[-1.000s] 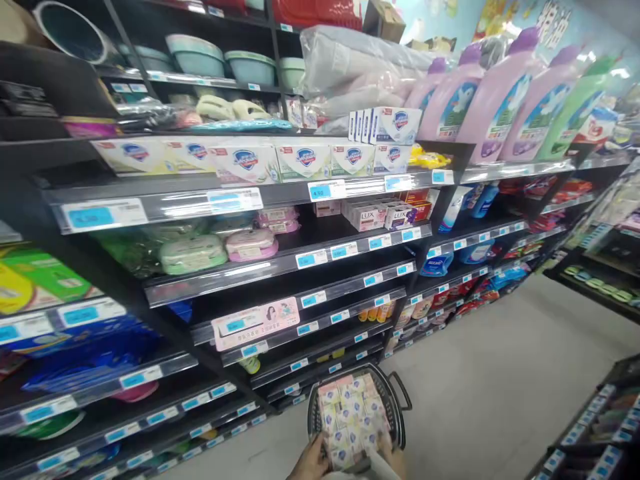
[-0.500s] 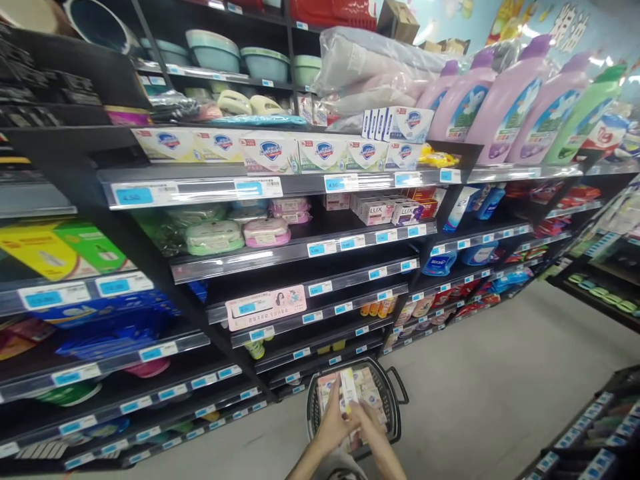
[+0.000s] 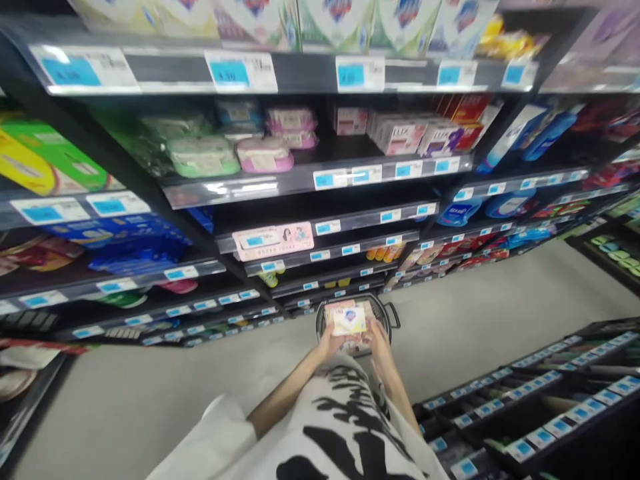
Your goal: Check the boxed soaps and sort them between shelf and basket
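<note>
A pale boxed soap pack (image 3: 349,320) is held between both my hands over a dark wire basket (image 3: 388,313) that stands on the floor by the shelves. My left hand (image 3: 327,343) grips the pack's left end and my right hand (image 3: 376,335) its right end. More small boxes fill the basket beneath the pack. My arms reach down over my white and black printed top.
Long black shelves (image 3: 300,177) with blue price tags run along the left and back, stocked with soap boxes (image 3: 410,133), wipes packs (image 3: 203,155) and blue bottles (image 3: 545,130). Another low shelf (image 3: 540,393) stands at the right. Grey floor (image 3: 490,313) lies between them.
The camera has tilted down, so the top shelves have left the view. My hands have lifted one soap pack flat above the basket, which sits farther from me in the picture.
</note>
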The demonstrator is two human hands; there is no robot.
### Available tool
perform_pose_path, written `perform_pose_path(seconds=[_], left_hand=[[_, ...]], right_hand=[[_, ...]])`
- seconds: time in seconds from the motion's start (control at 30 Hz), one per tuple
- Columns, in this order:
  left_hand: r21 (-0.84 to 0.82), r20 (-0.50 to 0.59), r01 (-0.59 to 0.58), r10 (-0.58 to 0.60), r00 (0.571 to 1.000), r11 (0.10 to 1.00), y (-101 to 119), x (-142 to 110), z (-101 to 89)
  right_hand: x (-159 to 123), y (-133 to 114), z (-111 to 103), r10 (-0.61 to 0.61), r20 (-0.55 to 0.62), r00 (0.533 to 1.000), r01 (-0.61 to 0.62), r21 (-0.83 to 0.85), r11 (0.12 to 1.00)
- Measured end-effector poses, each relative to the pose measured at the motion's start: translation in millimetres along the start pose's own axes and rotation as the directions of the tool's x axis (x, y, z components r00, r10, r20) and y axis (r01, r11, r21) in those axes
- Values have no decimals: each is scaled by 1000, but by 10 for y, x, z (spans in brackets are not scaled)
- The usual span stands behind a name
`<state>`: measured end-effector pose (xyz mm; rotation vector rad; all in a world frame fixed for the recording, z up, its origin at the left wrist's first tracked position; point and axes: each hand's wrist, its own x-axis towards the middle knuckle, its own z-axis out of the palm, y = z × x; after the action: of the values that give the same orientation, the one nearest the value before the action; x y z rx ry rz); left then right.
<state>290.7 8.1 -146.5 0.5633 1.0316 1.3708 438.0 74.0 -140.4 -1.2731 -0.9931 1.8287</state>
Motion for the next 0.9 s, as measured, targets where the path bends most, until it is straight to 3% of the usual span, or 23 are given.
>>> perform_pose_path(seconds=[0.1,0.27,0.47,0.63,0.8,0.9], left_hand=[[-185,22,97,-94,995,978,146,-63,128],[-298,36,139,-134,990,945,248,-130,164],[-233,86,177,-161,983,956,249,-128,145],[-233,91,176,-159,983,956,97,-69,118],[96,-54,106,-102,993,990,-36,-22,62],[380,-124,36,13,992,924,-25,-53,130]], right_hand=[[-97,-132,17,-117,62,991,117,10,993],[-217,-213,100,-231,108,967,236,-35,971],[-267,-197,35,-201,124,972,212,-89,973],[-218,-103,-57,-170,74,983,178,-117,977],[-252,3,2,-96,83,992,97,-8,995],[-315,-14,31,-100,85,991,92,90,992]])
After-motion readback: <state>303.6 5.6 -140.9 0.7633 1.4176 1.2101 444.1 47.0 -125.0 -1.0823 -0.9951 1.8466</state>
